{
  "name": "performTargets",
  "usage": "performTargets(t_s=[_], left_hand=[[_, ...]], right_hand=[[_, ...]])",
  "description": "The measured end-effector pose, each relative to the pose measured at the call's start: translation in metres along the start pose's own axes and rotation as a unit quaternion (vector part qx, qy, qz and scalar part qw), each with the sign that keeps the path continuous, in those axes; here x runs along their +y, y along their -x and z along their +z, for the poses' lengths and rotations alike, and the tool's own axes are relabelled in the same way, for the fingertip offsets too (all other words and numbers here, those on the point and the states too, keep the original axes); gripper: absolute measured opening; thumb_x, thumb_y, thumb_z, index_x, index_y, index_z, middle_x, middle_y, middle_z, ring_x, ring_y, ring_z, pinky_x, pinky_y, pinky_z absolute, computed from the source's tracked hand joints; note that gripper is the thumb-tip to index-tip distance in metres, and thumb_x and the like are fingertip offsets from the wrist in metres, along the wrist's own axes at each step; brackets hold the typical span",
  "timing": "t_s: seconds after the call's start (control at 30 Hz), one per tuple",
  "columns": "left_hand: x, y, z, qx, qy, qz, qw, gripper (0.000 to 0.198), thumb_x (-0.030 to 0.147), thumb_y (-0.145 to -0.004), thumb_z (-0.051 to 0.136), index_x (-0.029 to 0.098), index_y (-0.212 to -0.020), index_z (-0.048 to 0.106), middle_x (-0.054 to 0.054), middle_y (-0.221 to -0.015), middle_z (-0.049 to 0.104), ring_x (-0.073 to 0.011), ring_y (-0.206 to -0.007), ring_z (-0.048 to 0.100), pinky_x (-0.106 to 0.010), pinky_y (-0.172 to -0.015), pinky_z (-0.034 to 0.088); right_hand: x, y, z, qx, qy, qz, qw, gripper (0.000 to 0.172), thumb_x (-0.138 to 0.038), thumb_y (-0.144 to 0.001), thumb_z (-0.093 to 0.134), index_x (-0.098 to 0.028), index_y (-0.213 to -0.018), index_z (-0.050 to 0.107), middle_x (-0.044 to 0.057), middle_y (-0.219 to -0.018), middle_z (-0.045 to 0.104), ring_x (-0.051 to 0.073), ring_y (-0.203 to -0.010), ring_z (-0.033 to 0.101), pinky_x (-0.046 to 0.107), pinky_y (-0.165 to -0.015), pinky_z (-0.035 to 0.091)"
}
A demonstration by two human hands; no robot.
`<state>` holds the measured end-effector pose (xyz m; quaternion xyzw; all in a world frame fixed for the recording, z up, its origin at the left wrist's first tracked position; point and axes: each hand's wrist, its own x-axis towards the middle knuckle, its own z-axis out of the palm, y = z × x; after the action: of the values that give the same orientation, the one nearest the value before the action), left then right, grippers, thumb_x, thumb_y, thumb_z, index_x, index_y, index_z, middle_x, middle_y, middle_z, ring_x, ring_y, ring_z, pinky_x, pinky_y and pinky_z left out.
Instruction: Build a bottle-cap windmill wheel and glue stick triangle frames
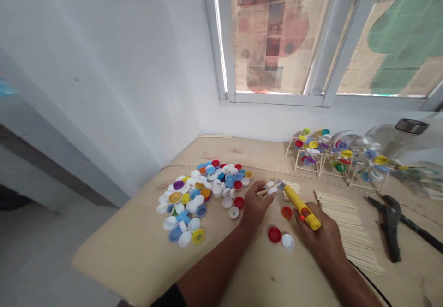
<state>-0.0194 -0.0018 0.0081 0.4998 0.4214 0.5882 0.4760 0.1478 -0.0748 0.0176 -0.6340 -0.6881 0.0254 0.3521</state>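
In my left hand [258,203] is a thin wooden stick with white bottle caps [272,190] on it, pinched between the fingers. My right hand [320,233] is wrapped round a yellow hot glue gun [302,205], with a red light glowing at its side. The gun's metal tip meets or nearly meets the stick by the caps; exact contact is too small to tell. Below the hands lie an orange cap [286,212], a red cap [274,234] and a white cap [288,241]. A black cord [368,281] runs off beneath my right forearm.
Many coloured bottle caps [185,224] are piled on the wooden table [131,247] at left. Rows of wooden sticks [356,228] lie at right, beside a black clamp-like tool [391,228]. Behind stand small stick-and-cap wheel models [341,159] and a clear bottle [404,136].
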Motion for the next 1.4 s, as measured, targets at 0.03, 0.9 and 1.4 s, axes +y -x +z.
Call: performTargets(t_s=[0.03,0.9,1.4], left_hand=[[-0.0002,0.0,-0.0001,0.0,0.0,-0.001,1.0,0.028,0.027,-0.063,0.073,0.017,-0.088,0.064,-0.005,-0.087,0.069,-0.0195,-0.084,0.065,-0.03,-0.075,0.053],[0.0023,0.0013,0.0,-0.001,-0.009,0.002,1.0,0.027,0.027,-0.064,0.073,0.017,-0.087,0.063,-0.004,-0.085,0.069,-0.0188,-0.081,0.065,-0.028,-0.073,0.052],[0.0016,0.0016,0.0002,-0.005,-0.015,0.012,1.0,0.026,0.027,-0.065,0.071,0.017,-0.087,0.062,-0.004,-0.083,0.069,-0.0186,-0.078,0.065,-0.028,-0.069,0.052]], right_hand=[[-0.0003,-0.0003,-0.0002,0.003,0.001,-0.001,1.0,0.031,-0.051,-0.085,0.045,-0.023,-0.077,0.053,-0.001,-0.06,0.059,0.014,-0.051,0.055,0.023,-0.049,0.037],[-0.0008,0.0006,-0.0008,0.011,0.026,0.021,0.999,0.031,-0.052,-0.085,0.045,-0.023,-0.073,0.049,-0.002,-0.058,0.057,0.014,-0.049,0.052,0.023,-0.049,0.035],[0.0071,0.0007,0.0033,-0.002,0.034,0.022,0.999,0.031,-0.051,-0.084,0.045,-0.023,-0.072,0.049,-0.001,-0.059,0.059,0.014,-0.049,0.054,0.023,-0.048,0.035]])
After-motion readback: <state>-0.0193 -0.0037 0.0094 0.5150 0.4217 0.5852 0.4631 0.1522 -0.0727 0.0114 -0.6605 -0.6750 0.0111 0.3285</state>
